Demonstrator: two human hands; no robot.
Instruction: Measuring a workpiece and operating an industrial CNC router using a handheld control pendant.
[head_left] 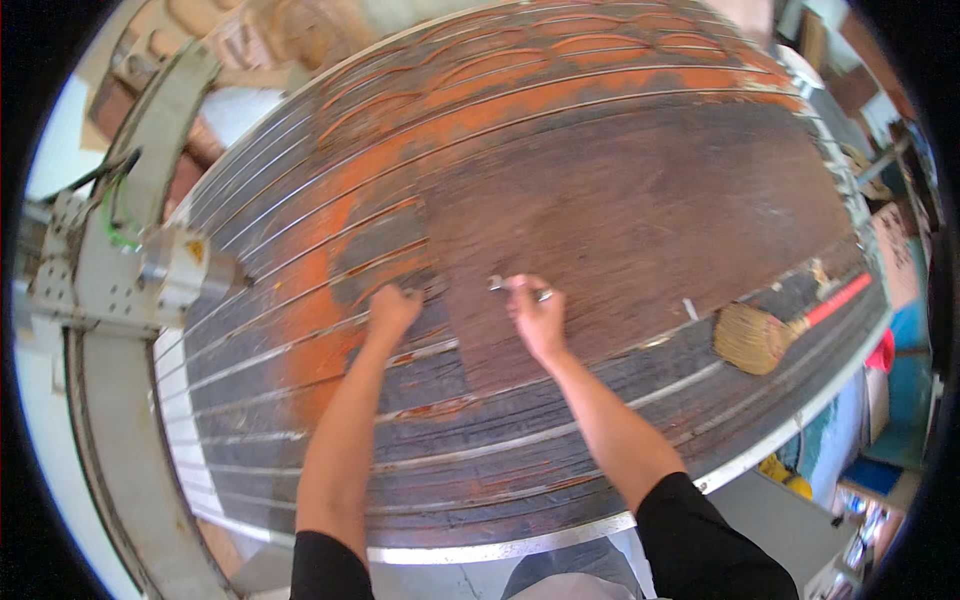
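Observation:
My right hand (538, 315) is closed around a small metal wrench (495, 284), held over the left part of a dark brown wooden board (640, 220). The wrench's jaw points left, toward my other hand. My left hand (394, 312) is over the slotted machine bed (420, 500), just off the board's left edge. Its fingers are closed beside a small grey metal piece (436, 288) at that edge. What they grip, if anything, is too small to tell.
At left a machine gantry (110, 400) carries a metal spindle (195, 265) near the bed. A hand broom (755, 338) with a red handle lies at the board's near right. Orange dust (310, 270) covers part of the bed. Wooden pieces (240, 45) are beyond its far left.

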